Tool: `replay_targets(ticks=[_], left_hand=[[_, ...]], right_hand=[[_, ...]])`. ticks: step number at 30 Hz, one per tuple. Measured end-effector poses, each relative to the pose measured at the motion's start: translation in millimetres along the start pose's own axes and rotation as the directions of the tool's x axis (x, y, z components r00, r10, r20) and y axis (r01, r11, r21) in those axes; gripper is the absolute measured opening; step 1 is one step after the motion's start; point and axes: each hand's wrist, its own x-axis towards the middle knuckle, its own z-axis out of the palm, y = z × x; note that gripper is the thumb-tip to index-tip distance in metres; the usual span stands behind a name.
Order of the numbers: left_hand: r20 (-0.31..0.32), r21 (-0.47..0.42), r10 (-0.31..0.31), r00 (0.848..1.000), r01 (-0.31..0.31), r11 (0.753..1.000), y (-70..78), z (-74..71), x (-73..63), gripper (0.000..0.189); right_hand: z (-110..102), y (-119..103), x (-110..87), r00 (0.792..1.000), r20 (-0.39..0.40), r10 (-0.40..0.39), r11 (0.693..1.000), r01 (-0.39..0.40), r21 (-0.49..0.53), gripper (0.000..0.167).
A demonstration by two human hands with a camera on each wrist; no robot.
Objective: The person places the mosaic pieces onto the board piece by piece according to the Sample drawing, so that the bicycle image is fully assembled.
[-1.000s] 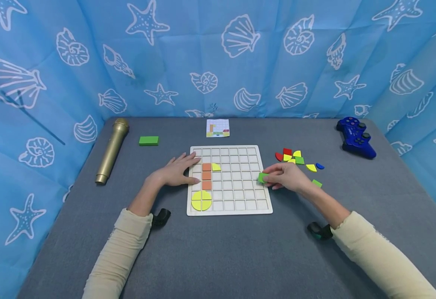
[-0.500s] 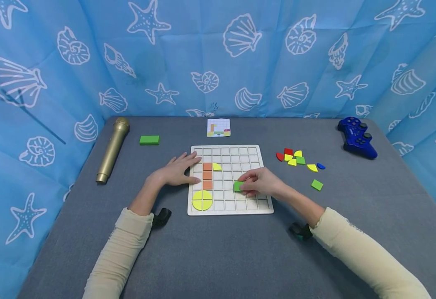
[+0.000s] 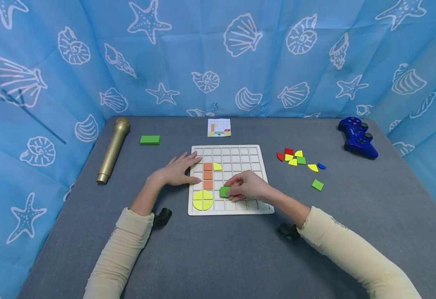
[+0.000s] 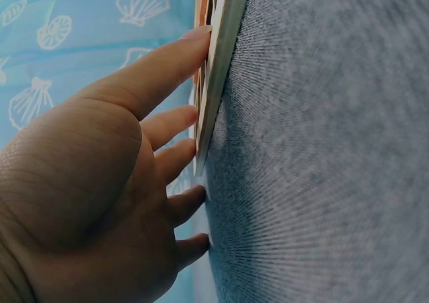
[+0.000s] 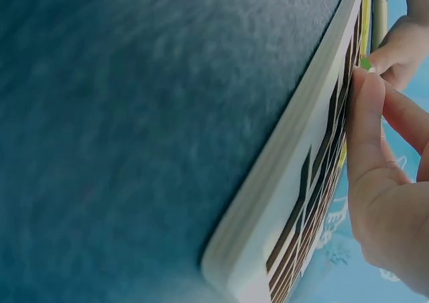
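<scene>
A pale wooden grid board (image 3: 255, 157) lies mid-table. On its left part sit orange squares (image 3: 208, 175) in a column, a yellow quarter-circle (image 3: 217, 167) beside the top one, and yellow quarter pieces (image 3: 198, 204) forming a disc at the lower left. My left hand (image 3: 174, 172) rests with fingers spread on the board's left edge; in the left wrist view the thumb touches that edge. Between thumb and fingers, my right hand (image 3: 247, 185) pinches a green square tile (image 3: 224, 191) over the lower middle cells. In the right wrist view only a sliver of green shows past the fingertips.
Right of the board lie a red square (image 3: 289, 151) among several small tiles, a blue piece (image 3: 321, 166) and a loose green square (image 3: 317, 185). A pattern card (image 3: 219, 127), gold microphone (image 3: 114, 150), green block (image 3: 150, 140) and blue game controller (image 3: 357, 137) stand farther out.
My right hand has carried the green square tile leftward from the board's right edge to its lower middle. The left hand has stayed in place.
</scene>
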Motion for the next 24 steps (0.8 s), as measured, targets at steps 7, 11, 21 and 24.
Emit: replay_targets(ticks=[7,11,21,24], left_hand=[[0.005,0.000,-0.004,1.000,0.004,1.000,1.6,-0.4,0.4,0.079],[0.004,-0.006,-0.007,1.000,0.007,1.000,2.3,-1.2,0.0,0.079],[0.010,-0.003,-0.019,1.000,0.019,1.000,1.7,-0.5,1.5,0.080],[0.010,-0.002,-0.019,1.000,0.019,1.000,1.1,0.1,1.8,0.080]], right_hand=[[9,-3,4.4,1.000,-0.023,0.014,1.000,-0.015,-0.021,0.020],[12,-4,6.2,0.999,-0.042,0.025,0.999,-0.027,-0.043,0.020],[16,-4,8.9,0.998,-0.052,-0.021,0.990,0.013,-0.140,0.016],[17,-5,9.1,0.998,-0.055,-0.028,0.985,0.019,-0.169,0.015]])
